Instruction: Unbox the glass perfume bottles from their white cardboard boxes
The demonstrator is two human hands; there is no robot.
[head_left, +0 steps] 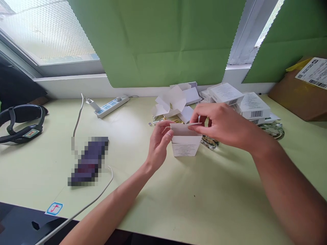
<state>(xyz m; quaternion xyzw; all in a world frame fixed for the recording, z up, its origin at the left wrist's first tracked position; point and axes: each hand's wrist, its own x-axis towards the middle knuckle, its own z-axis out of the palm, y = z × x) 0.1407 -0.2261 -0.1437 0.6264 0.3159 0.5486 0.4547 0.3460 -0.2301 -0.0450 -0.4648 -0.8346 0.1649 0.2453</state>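
Pinching one small white box (pixel 185 144) at mid-table, the left hand (pixel 159 143) grips its side while the right hand (pixel 219 124) holds its top flap. Three closed boxes (pixel 251 106) stack behind; bare tabletop (pixel 204 204) lies open in front.

The object (pixel 88 161) beside the white cable (pixel 76 119) is being blurred into blocks. The cardboard box (pixel 301 92) is being cut off by the right edge. The print on the small white box (pixel 186 144) is too small to be read.
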